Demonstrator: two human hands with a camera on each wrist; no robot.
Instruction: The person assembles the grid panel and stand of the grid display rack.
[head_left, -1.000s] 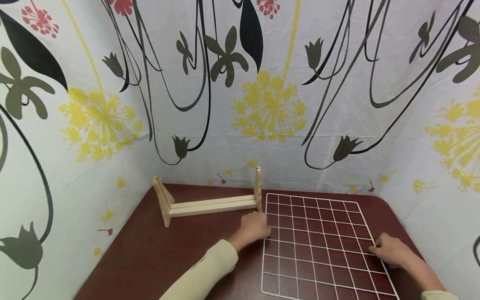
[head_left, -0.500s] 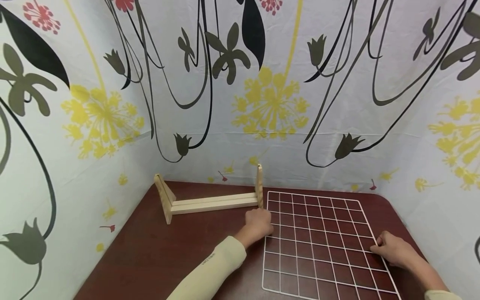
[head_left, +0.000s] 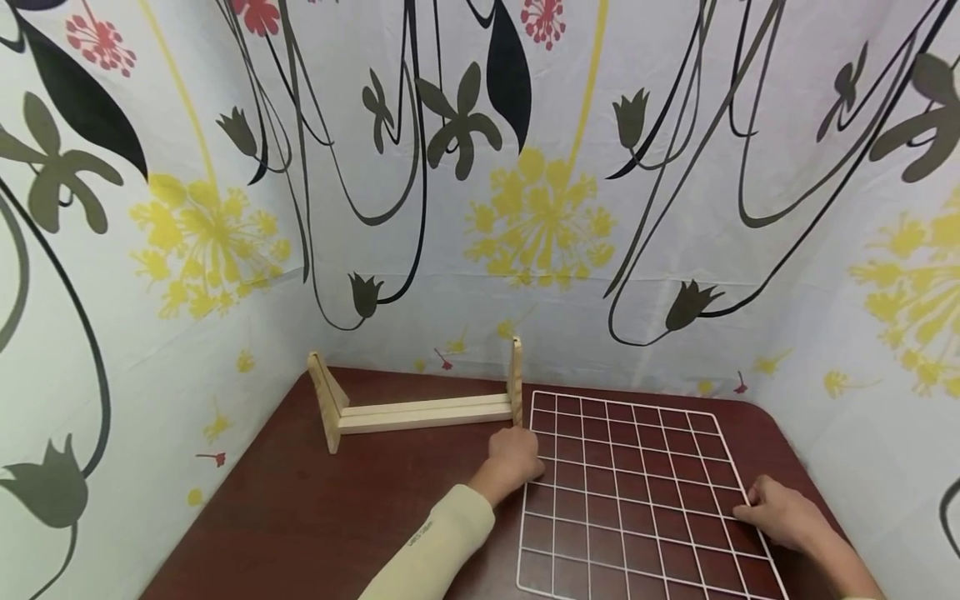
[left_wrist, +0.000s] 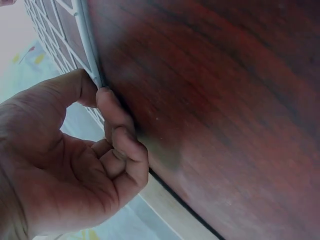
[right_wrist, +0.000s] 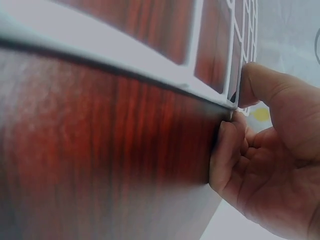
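Note:
A white wire grid panel [head_left: 647, 474] lies low over the dark red-brown table [head_left: 337, 525] on the right side of the head view. My left hand [head_left: 513, 457] pinches its left edge wire between thumb and finger, and the left wrist view shows the thumb [left_wrist: 82, 87] on that wire. On the opposite edge my right hand [head_left: 783, 510] pinches the outer wire the same way, its remaining fingers curled near the tabletop [right_wrist: 125, 145]. The panel's near edge runs partly out of the head view.
A light wooden stand [head_left: 427, 414], two upright ends joined by a crossbar, sits at the back left. Its right upright [head_left: 516, 379] is close to the panel's far left corner and my left hand. Patterned fabric [head_left: 547, 217] surrounds the table at the back and sides.
Both hands keep hold of the panel throughout. Its near end has shifted slightly left in the head view. The head view itself has moved a little, and the wooden stand has stayed put.

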